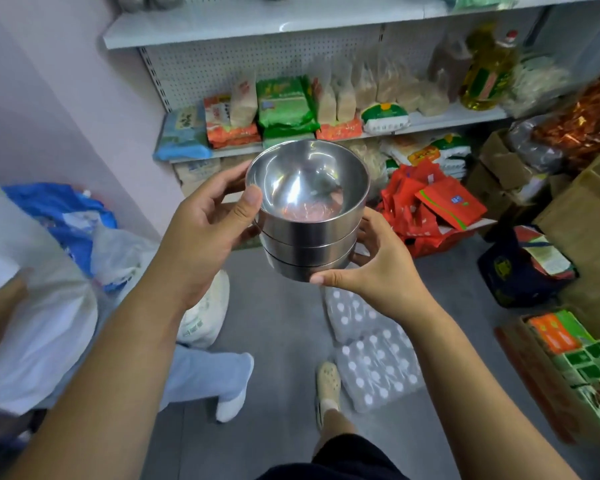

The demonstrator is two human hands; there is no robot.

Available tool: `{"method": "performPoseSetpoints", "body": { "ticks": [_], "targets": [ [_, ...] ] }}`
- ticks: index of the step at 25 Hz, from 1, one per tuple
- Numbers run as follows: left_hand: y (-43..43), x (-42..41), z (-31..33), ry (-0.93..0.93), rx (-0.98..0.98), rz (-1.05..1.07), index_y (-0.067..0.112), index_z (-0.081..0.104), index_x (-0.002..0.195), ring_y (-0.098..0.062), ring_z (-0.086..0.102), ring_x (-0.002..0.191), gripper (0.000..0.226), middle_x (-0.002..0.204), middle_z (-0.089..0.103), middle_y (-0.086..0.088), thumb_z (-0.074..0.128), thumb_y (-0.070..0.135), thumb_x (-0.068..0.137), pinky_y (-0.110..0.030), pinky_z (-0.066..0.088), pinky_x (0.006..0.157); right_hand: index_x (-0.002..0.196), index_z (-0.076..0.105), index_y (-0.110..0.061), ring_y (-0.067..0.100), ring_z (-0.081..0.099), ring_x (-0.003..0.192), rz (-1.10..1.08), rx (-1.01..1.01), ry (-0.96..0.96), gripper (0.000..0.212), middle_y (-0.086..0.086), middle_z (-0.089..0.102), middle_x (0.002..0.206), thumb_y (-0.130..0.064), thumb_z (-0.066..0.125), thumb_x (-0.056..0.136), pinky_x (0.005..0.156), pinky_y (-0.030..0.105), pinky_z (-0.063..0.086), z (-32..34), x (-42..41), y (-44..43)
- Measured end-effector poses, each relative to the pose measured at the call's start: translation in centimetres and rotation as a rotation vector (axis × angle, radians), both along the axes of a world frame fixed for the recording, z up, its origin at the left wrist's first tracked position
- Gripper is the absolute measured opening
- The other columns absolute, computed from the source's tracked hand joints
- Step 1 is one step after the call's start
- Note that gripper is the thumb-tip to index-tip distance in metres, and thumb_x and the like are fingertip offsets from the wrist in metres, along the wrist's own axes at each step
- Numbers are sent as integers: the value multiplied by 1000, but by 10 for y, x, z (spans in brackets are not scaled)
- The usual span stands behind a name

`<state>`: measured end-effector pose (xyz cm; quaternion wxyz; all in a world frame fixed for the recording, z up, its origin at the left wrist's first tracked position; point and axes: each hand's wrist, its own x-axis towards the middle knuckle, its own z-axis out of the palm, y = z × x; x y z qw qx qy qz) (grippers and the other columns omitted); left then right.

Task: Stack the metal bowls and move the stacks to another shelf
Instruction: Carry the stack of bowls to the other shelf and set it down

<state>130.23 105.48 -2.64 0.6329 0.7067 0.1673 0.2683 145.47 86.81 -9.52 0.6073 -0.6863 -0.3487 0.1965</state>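
1. A white shelving unit (257,27) with a pegboard back fills the far side. Its middle shelf carries bagged dry goods, among them green packets (284,102) left of centre.
2. The grey floor (278,323) runs from the shelving towards the near edge.
3. Cardboard boxes (582,216) stand stacked along the right.
4. Shrink-wrapped packs of bottles (371,358) lie on the floor, right of centre and near.
5. A heap of red packets (426,206) sits at the foot of the shelving, right of the bowls.
6. The stack of metal bowls (309,233), three nested by their rims, is held in the air at centre, above the floor and in front of the lower shelves, tilted slightly so the top bowl's inside shows.
7. The left hand (205,230) grips the stack's left side, thumb on the top rim and fingers curled behind.
8. The right hand (378,268) grips the lower right side, with the thumb along the bottom bowl's edge.
9. A yellow oil bottle (489,71) stands far right on the middle shelf.
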Motion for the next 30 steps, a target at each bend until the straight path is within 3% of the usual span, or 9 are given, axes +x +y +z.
{"method": "performPoseSetpoints", "body": {
  "ticks": [2,5,9,12,15,18,21,25,30],
  "targets": [
    [35,42,3,-12,11,29,38,65,134,-2,71,112,47,129,72,16,70,51,89,-30,61,90,145,50,-25,0,60,125,39,3,-26,106,-15,64,135,-26,104,53,97,14,51,1,51,41],
    [80,99,12,-2,1,93,42,66,133,-1,70,115,53,128,72,18,74,59,84,-40,60,96,145,50,-27,2,60,126,90,-7,-34,109,-14,65,135,-31,104,51,102,19,52,12,120,94],
    [138,160,22,22,54,161,41,61,141,-16,66,127,80,138,66,12,82,72,70,-50,55,104,140,52,-32,3,61,125,163,-8,-46,106,-16,66,133,-40,103,48,100,23,55,28,199,163],
    [187,196,31,56,129,152,39,58,144,-19,64,129,83,142,64,13,85,66,70,-53,52,108,139,54,-27,5,63,122,206,-5,-35,103,-12,67,132,-29,105,50,91,23,57,32,246,215],
    [239,233,35,56,171,134,34,57,145,-12,63,129,83,141,64,13,89,53,70,-48,50,112,138,54,-21,7,63,123,209,13,-10,102,-8,67,132,-22,105,50,90,21,56,31,286,267],
    [296,276,37,74,188,97,34,57,143,-9,65,126,85,138,66,16,89,48,66,-43,53,109,139,54,-21,14,62,127,177,21,9,106,-3,66,133,-26,105,46,100,34,56,29,325,322],
    [367,322,43,93,226,75,36,58,141,-9,64,127,89,135,67,15,91,53,61,-44,52,110,137,55,-21,17,64,125,124,49,1,107,-1,68,131,-33,105,43,99,39,58,32,364,383],
    [459,393,65,120,278,-44,45,60,134,-5,65,122,85,129,70,17,91,59,56,-46,52,109,134,56,-21,16,68,121,11,73,-8,103,-2,71,127,-38,105,45,95,36,60,44,412,451],
    [538,501,91,116,326,-249,50,49,134,-5,68,116,85,130,67,21,88,61,60,-33,56,99,130,59,-14,11,69,116,-164,72,-33,95,-1,73,121,-25,102,47,90,24,59,58,482,504]
  ]
}}
